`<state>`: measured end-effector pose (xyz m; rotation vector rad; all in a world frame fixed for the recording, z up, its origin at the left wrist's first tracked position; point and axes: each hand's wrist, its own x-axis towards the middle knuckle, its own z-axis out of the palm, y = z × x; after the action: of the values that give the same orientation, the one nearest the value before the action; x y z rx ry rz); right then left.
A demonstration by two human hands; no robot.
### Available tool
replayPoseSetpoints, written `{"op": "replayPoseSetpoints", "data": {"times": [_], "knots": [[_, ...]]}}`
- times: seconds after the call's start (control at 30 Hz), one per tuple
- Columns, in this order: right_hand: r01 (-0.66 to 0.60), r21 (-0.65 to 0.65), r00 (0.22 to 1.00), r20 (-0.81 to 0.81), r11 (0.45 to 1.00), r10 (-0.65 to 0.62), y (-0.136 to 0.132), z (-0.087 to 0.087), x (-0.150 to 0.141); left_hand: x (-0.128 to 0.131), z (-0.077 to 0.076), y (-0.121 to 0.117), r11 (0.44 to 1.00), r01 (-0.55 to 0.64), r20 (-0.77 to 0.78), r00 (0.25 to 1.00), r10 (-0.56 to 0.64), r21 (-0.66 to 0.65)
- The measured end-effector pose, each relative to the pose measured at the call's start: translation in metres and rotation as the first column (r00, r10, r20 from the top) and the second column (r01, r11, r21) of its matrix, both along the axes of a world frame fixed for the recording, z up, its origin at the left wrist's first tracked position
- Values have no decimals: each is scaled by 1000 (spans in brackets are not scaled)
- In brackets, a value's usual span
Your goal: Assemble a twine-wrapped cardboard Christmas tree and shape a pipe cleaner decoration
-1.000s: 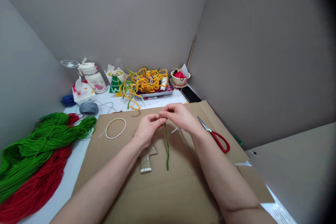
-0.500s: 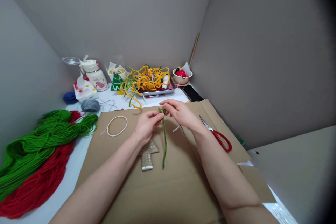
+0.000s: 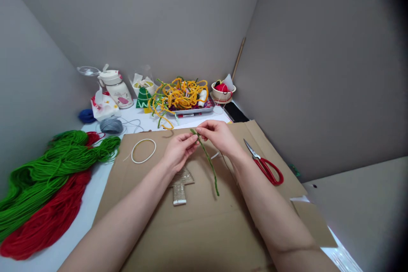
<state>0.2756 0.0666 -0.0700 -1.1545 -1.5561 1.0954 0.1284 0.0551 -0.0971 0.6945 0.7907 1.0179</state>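
Note:
A short length of green yarn (image 3: 211, 165) hangs from the fingers of both hands, its loose tail slanting down to the right. My left hand (image 3: 181, 148) pinches the yarn near its upper end. Close beside it, my right hand (image 3: 216, 135) grips the same yarn between thumb and fingers. Below my left hand lies a tree-shaped piece wrapped in tan twine (image 3: 179, 191), its top hidden by the hand and its foot tipped with white. Red-handled scissors (image 3: 267, 167) lie with blades apart to the right of my right forearm.
A large cardboard sheet (image 3: 178, 242) covers the table. On it sits a ring of white tape (image 3: 154, 153). Green yarn (image 3: 54, 170) and red yarn (image 3: 51, 221) pile up at left. Behind are grey yarn (image 3: 111, 126), a bottle (image 3: 119, 93), a tray of yellow strands (image 3: 181, 95) and a bowl (image 3: 223, 93).
The fingers have shifted on the yarn, and its upper end now pokes out between them. The hanging tail has swung from nearly straight down to the right. The view has moved slightly.

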Motion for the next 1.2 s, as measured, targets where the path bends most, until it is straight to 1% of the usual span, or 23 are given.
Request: {"op": "replayPoseSetpoints", "data": {"times": [0.07, 0.17, 0.27, 0.4, 0.53, 0.63, 0.73, 0.8, 0.87, 0.9, 1.0, 1.07, 1.13, 1.2], "knots": [[-45, -22, 998, -42, 999, 44, 2, -2, 1, -2, 1, 2, 1000, 14, 23, 1000, -14, -19], [-121, -63, 990, -86, 991, 115, 4, -6, 3, -5, 1, 4, 999, -32, 55, 998, 35, -42], [-173, -61, 985, 8, 983, 174, 6, -10, 5, -8, 0, 7, 993, -112, 73, 991, 115, -39], [-146, -84, 981, 117, 986, 155, 3, -10, 4, -8, -3, 10, 981, -195, 36, 980, 195, 0], [-128, -121, 974, 169, 984, 147, -1, -9, 0, -6, -4, 9, 973, -228, 28, 973, 227, 30], [-84, -215, 986, 123, 973, 112, -1, -10, -3, -5, -3, 8, 971, -232, -9, 972, 233, 58], [-23, -294, 998, 42, 956, 37, 0, -11, -4, -3, -3, 8, 962, -251, -74, 963, 259, 104], [-4, -328, 1000, -18, 945, -2, 1, -10, -6, -2, -3, 8, 955, -268, -112, 953, 282, 127], [-4, -346, 992, -118, 938, -40, 0, -7, -7, -2, -4, 9, 947, -287, -129, 943, 306, 144], [-24, -351, 981, -190, 936, -46, 0, -6, -7, -2, -4, 10, 944, -296, -125, 941, 314, 147], [-144, -329, 917, -400, 933, 0, 0, -5, -8, -4, -5, 12, 945, -302, -78, 947, 313, 126], [-192, -276, 899, -434, 942, 55, 0, -8, -9, -6, -5, 12, 954, -288, -37, 956, 292, 86], [-149, -177, 937, -340, 973, 82, 2, -12, -10, -8, -4, 13, 964, -262, -10, 965, 263, 38], [-43, -11, 983, -178, 999, 40, 3, -17, -12, -8, -2, 12, 974, -227, 6, 974, 227, -2]]}}
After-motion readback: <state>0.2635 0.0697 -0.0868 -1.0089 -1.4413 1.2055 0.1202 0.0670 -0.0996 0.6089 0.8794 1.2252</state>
